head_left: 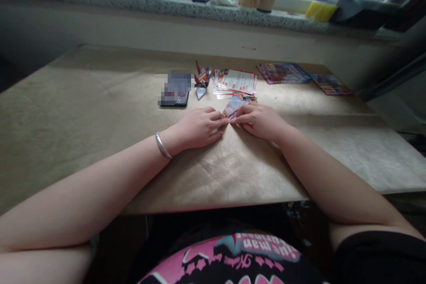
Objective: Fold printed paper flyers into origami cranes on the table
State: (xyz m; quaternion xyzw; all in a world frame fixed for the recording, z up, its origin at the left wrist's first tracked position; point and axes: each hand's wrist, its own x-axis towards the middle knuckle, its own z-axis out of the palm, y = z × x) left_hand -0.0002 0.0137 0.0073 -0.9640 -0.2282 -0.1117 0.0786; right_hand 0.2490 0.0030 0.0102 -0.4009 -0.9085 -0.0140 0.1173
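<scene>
A colourful printed paper with folded-looking edges lies on the table in front of me, one corner pointing towards me. My left hand, with a silver bangle on its wrist, holds the paper's near corner with its fingertips. From the other side, my right hand grips the same paper, fingers bent over its right part and covering it. The fingertips of both hands almost meet at that corner. Just beyond lie several printed sheets, the top one white with a red border. A folded paper figure is left of them.
A dark phone-like object, partly blurred, lies left of the paper figure. Two groups of colourful printed sheets sit at the back right of the beige table. Behind, a stone windowsill carries cans, a tumbler and a yellow item.
</scene>
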